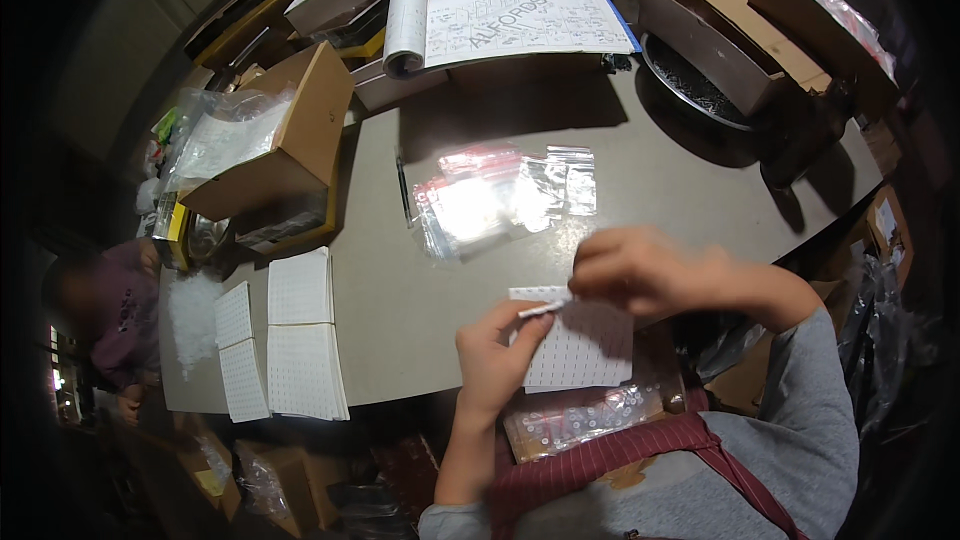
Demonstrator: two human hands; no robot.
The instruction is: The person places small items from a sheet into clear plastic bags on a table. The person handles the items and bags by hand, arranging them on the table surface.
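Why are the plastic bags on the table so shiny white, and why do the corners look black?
In the head view, light bounces off the clear plastic bags, making a white glare that hides what is in them. The fisheye lens bends the table edge and leaves dark corners. The right hand looks slightly blurred; the left hand and the white dotted sheet are sharper.

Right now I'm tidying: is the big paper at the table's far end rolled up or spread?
Mostly spread: the paper lies flat, only its left end curled into a roll.
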